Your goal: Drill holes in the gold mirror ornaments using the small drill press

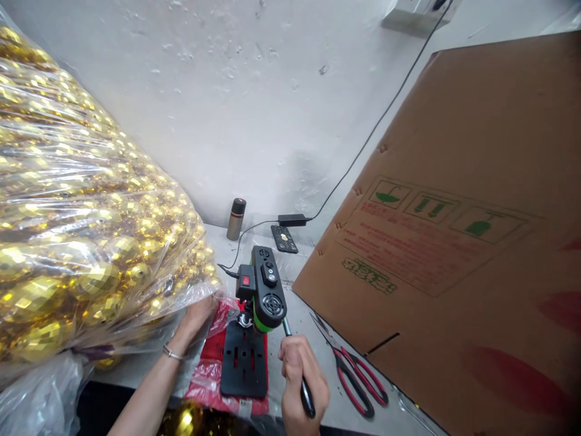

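My right hand (303, 383) is closed around a black handle (307, 398). A slim metal shaft (287, 327) runs from it up to the side of a small black machine (269, 284); whether the two are joined I cannot tell. The machine has round grilles, a red switch (246, 280) and a slotted black base plate (244, 360). Under that plate lies red plastic wrap (209, 370). My left hand (203, 311) reaches to the left of the machine, beside a clear bag of gold faceted balls (95, 278). Its fingers are hidden by the bag's edge.
Red-and-black scissors (356, 372) lie right of my right hand. A large cardboard box (447, 236) leans at the right. Against the wall are a bottle (236, 219), a black power adapter (292, 220) and a dark phone-like slab (284, 239). A cable (380, 118) climbs the wall.
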The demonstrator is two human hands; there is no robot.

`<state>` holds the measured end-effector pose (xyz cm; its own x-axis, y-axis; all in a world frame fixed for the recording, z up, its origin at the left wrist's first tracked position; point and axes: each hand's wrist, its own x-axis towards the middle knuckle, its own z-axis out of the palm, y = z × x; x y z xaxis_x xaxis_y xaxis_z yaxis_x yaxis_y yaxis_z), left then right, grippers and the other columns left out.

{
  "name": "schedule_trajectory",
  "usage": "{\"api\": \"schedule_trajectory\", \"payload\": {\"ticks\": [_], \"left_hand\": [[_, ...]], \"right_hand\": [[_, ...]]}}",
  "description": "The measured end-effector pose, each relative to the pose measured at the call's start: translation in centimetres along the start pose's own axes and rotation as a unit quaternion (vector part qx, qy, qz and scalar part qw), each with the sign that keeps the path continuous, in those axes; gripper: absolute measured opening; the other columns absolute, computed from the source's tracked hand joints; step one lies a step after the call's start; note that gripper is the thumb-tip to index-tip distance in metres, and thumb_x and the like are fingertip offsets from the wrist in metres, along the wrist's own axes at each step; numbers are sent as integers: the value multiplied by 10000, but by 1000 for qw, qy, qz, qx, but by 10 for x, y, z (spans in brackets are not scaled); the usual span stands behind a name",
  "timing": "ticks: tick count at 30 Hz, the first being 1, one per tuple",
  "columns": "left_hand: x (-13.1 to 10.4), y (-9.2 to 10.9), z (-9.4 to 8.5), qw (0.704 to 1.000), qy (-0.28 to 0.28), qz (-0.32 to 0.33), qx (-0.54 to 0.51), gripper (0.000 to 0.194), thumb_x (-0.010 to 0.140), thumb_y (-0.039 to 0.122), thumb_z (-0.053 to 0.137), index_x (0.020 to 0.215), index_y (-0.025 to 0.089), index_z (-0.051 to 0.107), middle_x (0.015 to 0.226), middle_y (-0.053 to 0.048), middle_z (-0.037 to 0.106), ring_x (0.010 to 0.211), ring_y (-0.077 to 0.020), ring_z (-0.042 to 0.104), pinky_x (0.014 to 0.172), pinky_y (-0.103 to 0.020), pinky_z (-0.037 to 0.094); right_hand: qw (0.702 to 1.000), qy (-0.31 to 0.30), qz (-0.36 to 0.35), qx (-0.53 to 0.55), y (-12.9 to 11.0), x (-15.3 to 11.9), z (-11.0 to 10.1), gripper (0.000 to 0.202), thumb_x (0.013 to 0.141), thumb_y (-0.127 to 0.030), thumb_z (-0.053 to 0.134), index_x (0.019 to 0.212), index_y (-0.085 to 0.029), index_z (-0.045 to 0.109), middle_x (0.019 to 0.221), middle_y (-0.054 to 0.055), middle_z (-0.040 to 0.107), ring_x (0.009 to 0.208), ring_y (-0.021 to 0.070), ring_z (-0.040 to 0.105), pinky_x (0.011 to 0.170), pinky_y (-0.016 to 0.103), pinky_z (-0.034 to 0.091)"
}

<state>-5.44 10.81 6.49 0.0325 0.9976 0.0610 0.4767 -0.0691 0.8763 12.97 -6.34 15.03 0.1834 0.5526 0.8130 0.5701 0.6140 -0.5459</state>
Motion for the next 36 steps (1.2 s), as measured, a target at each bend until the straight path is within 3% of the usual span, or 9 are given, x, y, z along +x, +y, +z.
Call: {"api": "schedule_trajectory", "payload": {"ticks": [5, 9, 13, 16, 19, 23, 26, 30, 36], "left_hand": [[-1, -4, 12, 1000, -9, -27, -1, 264, 763, 457, 685, 603, 279, 572, 655, -69, 703, 885, -351, 715, 806, -393, 505], [-7, -6, 9, 998, -6, -62, -16, 307, 744, 478, 690, 568, 257, 569, 584, -62, 653, 811, -341, 713, 724, -369, 496], [-31, -3, -2, 993, -3, -84, -77, 527, 795, 669, 613, 935, 171, 716, 832, -84, 760, 872, -304, 733, 721, -351, 558], [-66, -2, 0, 968, -14, -117, -223, 801, 802, 783, 601, 1337, 186, 608, 1171, -108, 763, 946, -273, 762, 773, -359, 610], [-99, -5, 17, 942, -31, -139, -304, 844, 781, 790, 660, 1359, 180, 589, 1255, -131, 749, 1091, -325, 749, 889, -420, 621], [-119, -12, 47, 985, -13, -56, -163, 684, 846, 676, 647, 1309, 173, 621, 1318, -152, 738, 1284, -367, 668, 1109, -522, 520], [-121, -14, 59, 997, -5, 43, -67, 569, 881, 550, 659, 1330, 203, 617, 1329, -161, 734, 1263, -375, 679, 1096, -574, 524], [-122, -11, 58, 989, -29, 146, -9, 494, 876, 439, 688, 1304, 197, 636, 1241, -188, 753, 1165, -389, 715, 1018, -576, 578], [-129, -10, 51, 982, -70, 176, 26, 490, 876, 365, 704, 1338, 219, 626, 1257, -176, 738, 1157, -380, 707, 993, -554, 601]], "right_hand": [[1000, 20, 0, 6, -6, 5, 3, 297, 1047, -98, 416, 787, -228, 479, 687, -47, 496, 581, 86, 490, 536, 198, 407], [1000, 21, 14, 7, -8, 5, 1, 304, 1051, -101, 417, 783, -227, 490, 685, -43, 496, 573, 88, 478, 519, 202, 392], [999, 8, 26, 19, -11, 12, -2, 303, 1048, -108, 436, 774, -223, 493, 687, -35, 506, 589, 97, 485, 539, 217, 395], [998, 17, 50, 15, -17, 24, -2, 338, 1058, -135, 447, 733, -222, 480, 656, -44, 477, 571, 94, 466, 530, 222, 374], [998, 22, 61, 3, -22, 35, -1, 370, 1070, -169, 456, 704, -223, 465, 629, -55, 453, 548, 86, 448, 516, 218, 358], [998, 17, 58, -5, -25, 39, -2, 371, 1078, -175, 447, 710, -222, 461, 632, -60, 443, 548, 76, 443, 517, 202, 361], [998, 9, 60, -1, -25, 35, -2, 361, 1077, -169, 447, 721, -225, 439, 640, -64, 434, 554, 71, 440, 520, 193, 362], [998, 8, 67, 7, -23, 29, -1, 342, 1075, -151, 434, 743, -231, 424, 659, -64, 426, 566, 72, 442, 528, 186, 375], [998, -10, 66, 10, -21, 23, -5, 309, 1072, -134, 425, 781, -232, 465, 683, -56, 458, 584, 75, 468, 539, 187, 390]]}}
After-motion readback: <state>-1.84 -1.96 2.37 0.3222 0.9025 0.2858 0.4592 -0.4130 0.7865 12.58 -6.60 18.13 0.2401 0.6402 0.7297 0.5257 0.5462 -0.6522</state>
